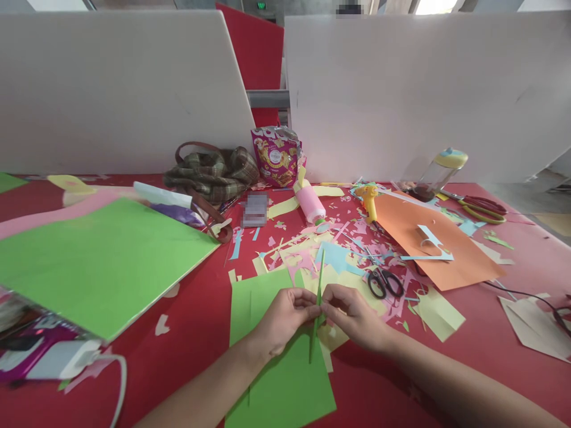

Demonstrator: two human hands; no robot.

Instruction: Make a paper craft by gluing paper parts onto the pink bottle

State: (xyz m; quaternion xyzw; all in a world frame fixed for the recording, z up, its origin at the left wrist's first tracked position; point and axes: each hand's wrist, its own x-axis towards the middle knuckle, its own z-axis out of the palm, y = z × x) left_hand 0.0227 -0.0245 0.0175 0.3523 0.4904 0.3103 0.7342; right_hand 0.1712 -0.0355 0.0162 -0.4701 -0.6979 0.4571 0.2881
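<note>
Between my two hands stands a narrow green paper strip [321, 273], pinched near its middle. My left hand [288, 315] grips it from the left with thumb and fingers together. From the right, my right hand [354, 312] closes on the same strip, its fingertips almost touching the left ones. Beneath them lies a sheet of green paper [285, 380] with a thin line or slit down its left part. Black-handled scissors [384, 283] rest among paper scraps just beyond my right hand.
Orange paper [432, 244], a yellow glue gun [369, 202], a pink bottle [309, 202] and red-handled scissors [482, 209] lie farther off. A large green sheet [102, 261] covers the left side. Behind are a plaid bag [214, 172], a snack bag [275, 156] and white panels [401, 95].
</note>
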